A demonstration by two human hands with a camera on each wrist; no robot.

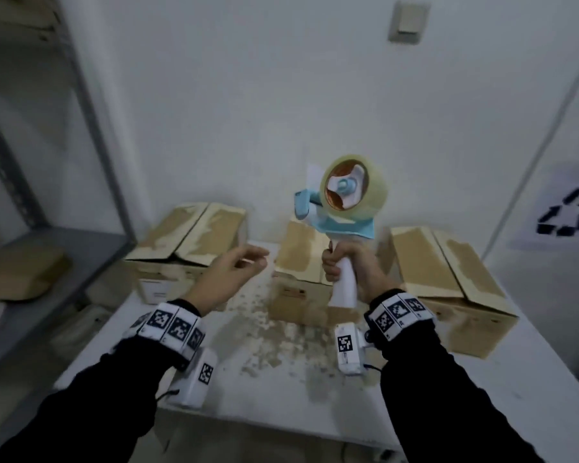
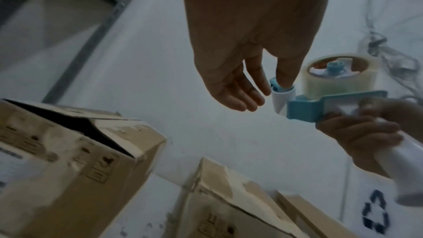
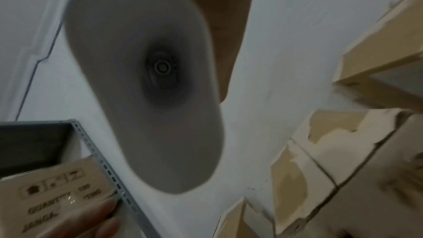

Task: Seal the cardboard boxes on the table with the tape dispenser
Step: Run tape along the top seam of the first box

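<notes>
Nearest, the right hand [image 1: 348, 265] grips the white handle of the tape dispenser [image 1: 345, 198], held upright in the air above the surface [image 1: 482, 379]. At about 9 o'clock from it, the left hand [image 1: 228, 279] hangs open, fingers relaxed and holding nothing, reaching toward the dispenser's blue front end. Beyond them sit three unsealed cardboard boxes: the middle box [image 1: 298, 262] directly behind the handle, the left box [image 1: 188, 238] at 10 o'clock, the right box [image 1: 448, 272] at 3 o'clock. The flaps look torn and flaky, so fresh tape may bond poorly. The left box's flaps gape, and could spring apart under the roller unless pressed down.
</notes>
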